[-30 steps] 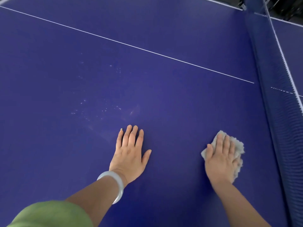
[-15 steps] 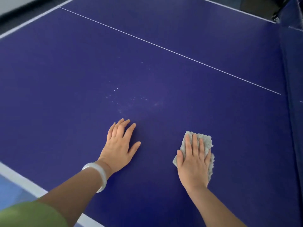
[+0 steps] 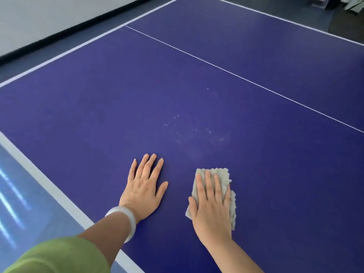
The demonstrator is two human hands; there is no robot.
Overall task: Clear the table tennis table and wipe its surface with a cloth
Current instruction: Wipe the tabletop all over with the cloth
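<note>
Left hand (image 3: 143,190) laid palm down on the table tennis table (image 3: 266,164), near the near-left edge. Its fingers (image 3: 150,166) are straight and slightly fanned, pointing far, thumb splayed out to the right; it has hold of nothing, only resting on the blue surface. Pale bangle (image 3: 127,220) on the left wrist, and a green sleeve (image 3: 59,255) at the bottom left corner. Right hand (image 3: 211,205) lies just beside the left, a gap of bare table between them, also palm down. Its fingers (image 3: 208,181) are extended and close together, pressing flat on a grey cloth (image 3: 223,174); no curl round it, no pinch. The cloth is flat on the surface, folded to a rough rectangle, its fuzzy far edge and right edge showing past the fingertips and the side of the hand, and a corner showing near the thumb. Forearm runs off the bottom right. Beyond the hands, towards the middle of the table, a scatter of small white specks (image 3: 189,127) and a faint smudge on the blue. Thin white centre line (image 3: 236,74) crosses diagonally from far left to right. Broad white edge band (image 3: 49,184) runs along the near-left side, with glossy blue floor (image 3: 17,194) below it. Pale wall (image 3: 49,16) with a dark skirting at far left.
</note>
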